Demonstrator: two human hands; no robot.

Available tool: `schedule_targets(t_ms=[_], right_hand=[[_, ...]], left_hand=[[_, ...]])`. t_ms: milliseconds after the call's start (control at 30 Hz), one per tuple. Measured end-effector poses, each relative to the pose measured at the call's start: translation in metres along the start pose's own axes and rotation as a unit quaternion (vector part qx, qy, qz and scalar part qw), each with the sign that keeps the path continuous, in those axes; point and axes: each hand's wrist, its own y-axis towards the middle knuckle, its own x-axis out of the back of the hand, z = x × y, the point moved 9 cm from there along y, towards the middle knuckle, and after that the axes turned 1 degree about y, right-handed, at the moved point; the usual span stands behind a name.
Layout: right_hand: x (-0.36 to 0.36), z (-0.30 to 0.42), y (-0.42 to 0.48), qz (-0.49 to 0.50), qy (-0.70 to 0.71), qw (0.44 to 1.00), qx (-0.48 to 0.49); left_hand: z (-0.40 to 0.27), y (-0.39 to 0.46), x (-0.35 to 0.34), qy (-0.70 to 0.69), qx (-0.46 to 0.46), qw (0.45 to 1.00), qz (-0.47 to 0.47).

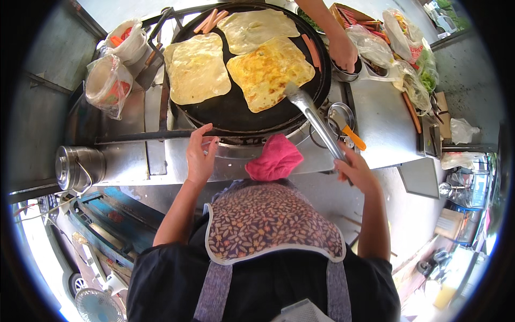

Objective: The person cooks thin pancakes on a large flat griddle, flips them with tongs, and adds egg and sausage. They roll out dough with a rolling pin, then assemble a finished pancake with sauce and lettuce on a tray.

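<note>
My right hand [356,167] grips long steel tongs [318,116]. Their tip rests against the lower edge of a browned, egg-coated flatbread [269,72] on the round black griddle [209,114]. Two paler flatbreads share the griddle, one at left [197,68] and one at the back [257,30]. Halved sausages [211,21] lie at its back rim, and further sausage pieces [312,52] at its right. Holding nothing, my left hand [201,155] hovers by the near griddle rim with fingers curved and apart. Between my hands, a pink cloth [275,159] lies on the steel counter's front edge.
Another person's hand [344,52] reaches into a metal container [346,74] at right. Nearby are an orange-handled tool [354,137] and bagged food [372,44]. At left stand a lidded steel pot [80,167], a spatula [151,68] and bag-lined containers [108,82].
</note>
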Motion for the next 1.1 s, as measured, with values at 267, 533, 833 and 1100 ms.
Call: schedule_targets(t_ms=[267, 533, 833, 1100], right_hand=[[-0.049, 0.001, 0.118, -0.002, 0.367, 0.930, -0.022], [-0.003, 0.123, 0.117, -0.023, 0.181, 0.955, 0.232], [-0.041, 0.098, 0.106, -0.134, -0.433, 0.829, 0.328], [0.093, 0.061, 0.100, -0.066, -0.267, 0.923, 0.270]], left_hand=[[0.003, -0.010, -0.011, 0.004, -0.023, 0.999, 0.035], [0.018, -0.059, 0.041, 0.038, 0.052, 0.995, -0.080], [0.001, -0.098, -0.018, 0.057, 0.111, 0.986, -0.115], [-0.009, -0.112, -0.069, 0.014, 0.144, 0.983, -0.115]])
